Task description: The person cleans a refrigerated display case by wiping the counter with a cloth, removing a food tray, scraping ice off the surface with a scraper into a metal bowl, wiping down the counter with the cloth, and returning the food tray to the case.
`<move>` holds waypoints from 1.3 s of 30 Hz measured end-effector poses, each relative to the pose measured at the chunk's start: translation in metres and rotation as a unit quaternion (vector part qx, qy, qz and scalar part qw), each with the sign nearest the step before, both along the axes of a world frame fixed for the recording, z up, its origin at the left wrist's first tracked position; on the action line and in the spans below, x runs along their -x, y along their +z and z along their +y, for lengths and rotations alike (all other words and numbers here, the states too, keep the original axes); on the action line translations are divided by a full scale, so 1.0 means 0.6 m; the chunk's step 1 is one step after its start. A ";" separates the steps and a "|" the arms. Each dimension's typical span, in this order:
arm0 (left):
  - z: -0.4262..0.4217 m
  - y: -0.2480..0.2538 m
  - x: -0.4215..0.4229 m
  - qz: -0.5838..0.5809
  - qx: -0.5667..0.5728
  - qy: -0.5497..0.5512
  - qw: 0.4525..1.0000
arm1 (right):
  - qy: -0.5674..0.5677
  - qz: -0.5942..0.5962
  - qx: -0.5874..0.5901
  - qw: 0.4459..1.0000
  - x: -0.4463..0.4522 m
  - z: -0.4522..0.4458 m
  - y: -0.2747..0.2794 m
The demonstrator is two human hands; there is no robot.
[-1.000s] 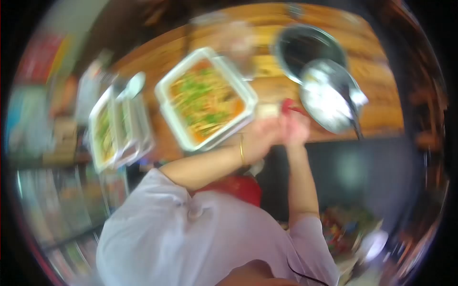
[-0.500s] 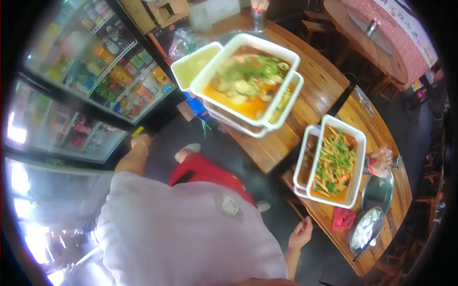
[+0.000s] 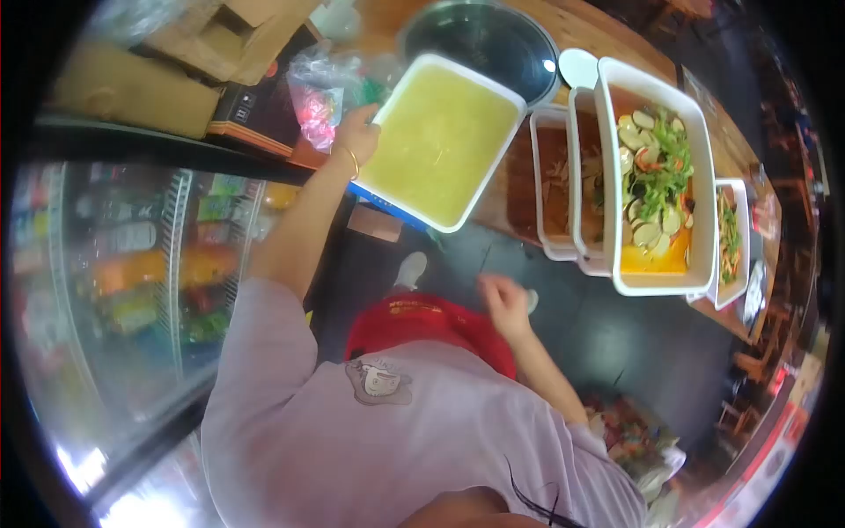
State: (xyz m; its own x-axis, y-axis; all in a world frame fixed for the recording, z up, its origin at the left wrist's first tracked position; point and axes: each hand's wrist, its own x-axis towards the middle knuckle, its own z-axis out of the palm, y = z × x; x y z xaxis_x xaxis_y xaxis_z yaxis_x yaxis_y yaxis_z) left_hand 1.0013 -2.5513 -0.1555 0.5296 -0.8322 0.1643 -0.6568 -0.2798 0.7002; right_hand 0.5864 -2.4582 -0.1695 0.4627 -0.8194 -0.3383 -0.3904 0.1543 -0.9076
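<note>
My left hand (image 3: 356, 134), with a bracelet at the wrist, grips the left rim of a white rectangular tub (image 3: 440, 145) filled with pale yellow-green liquid. Its far side is near a large dark round pan (image 3: 480, 48). My right hand (image 3: 503, 304) hangs low before the red apron, its fingers curled and nothing visible in them. To the right stands a deep white tub (image 3: 656, 185) holding sliced pieces and green leaves in orange liquid. Beside it sit two more white tubs with brown liquid, the outer one (image 3: 553, 180) lower.
At left is a glass-door drinks fridge (image 3: 132, 255). Cardboard boxes (image 3: 238, 35) and a plastic bag with pink contents (image 3: 315, 106) lie behind my left arm. Another tub with food (image 3: 731, 238) stands farther along the wooden table. A blurry heap of bags (image 3: 629, 440) lies at lower right.
My view has turned and come nearer the yellow-green tub. My left hand has risen from beside the fridge onto its rim. My right hand now hangs in front of my body, fingers curled.
</note>
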 end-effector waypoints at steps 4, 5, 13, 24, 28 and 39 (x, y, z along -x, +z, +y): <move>-0.037 -0.060 -0.055 0.150 -0.075 -0.050 0.984 | -0.148 -0.020 0.088 0.985 -0.161 -0.097 -0.046; -0.042 -0.067 -0.060 0.150 -0.084 -0.050 0.984 | -0.190 -0.065 -0.014 0.980 -0.197 -0.125 0.000; -0.020 -0.048 -0.021 0.178 -0.012 0.005 0.984 | -0.270 0.084 0.263 0.922 -0.267 -0.214 -0.050; 0.073 -0.022 -0.015 0.279 0.001 -0.119 0.953 | -0.298 0.079 0.282 0.908 -0.243 -0.134 -0.016; 0.147 0.032 -0.002 0.380 -0.027 -0.134 0.915 | -0.313 0.075 0.237 0.917 -0.228 -0.065 0.026; 0.367 0.113 0.114 0.461 -0.082 -0.178 0.866 | -0.444 0.056 0.164 0.879 -0.144 0.318 0.080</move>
State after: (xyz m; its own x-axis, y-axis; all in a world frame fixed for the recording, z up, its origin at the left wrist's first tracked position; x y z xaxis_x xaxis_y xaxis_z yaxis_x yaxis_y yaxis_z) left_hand 0.9327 -2.3311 -0.0878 0.0790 -0.9416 -0.3273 0.0948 -0.3198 0.9427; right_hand 0.6729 -2.2673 -0.1215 -0.4291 -0.9031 -0.0197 -0.3376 0.1805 -0.9238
